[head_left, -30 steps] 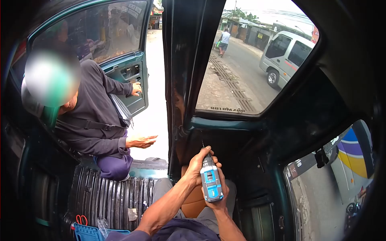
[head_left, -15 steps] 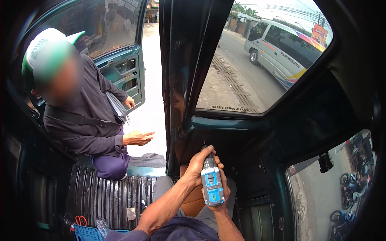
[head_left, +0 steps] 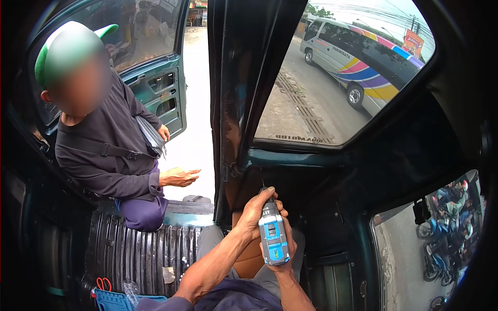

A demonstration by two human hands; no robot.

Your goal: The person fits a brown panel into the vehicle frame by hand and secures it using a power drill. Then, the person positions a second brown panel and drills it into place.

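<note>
A blue and grey cordless drill (head_left: 274, 239) points away from me, with a thin bit at its tip near the dark inner panel (head_left: 301, 181) below the side window. My left hand (head_left: 252, 213) is closed round the front of the drill by the black chuck, its thumb lying along the top. Lower down, my right hand (head_left: 291, 250) wraps the drill from the right side; its fingers are mostly hidden beneath the body.
A person in a dark top and cap (head_left: 98, 140) kneels at the left by the open vehicle door (head_left: 166, 96), one hand held out. Ribbed black flooring (head_left: 140, 254) carries a blue case (head_left: 111, 300) with red-handled scissors (head_left: 104, 283). Outside pass a minibus (head_left: 358, 62) and motorcycles (head_left: 438, 259).
The minibus has moved forward to the left past the window, and more motorcycles show at right. The other person's head has lifted slightly. Both my hands and the drill stay nearly still.
</note>
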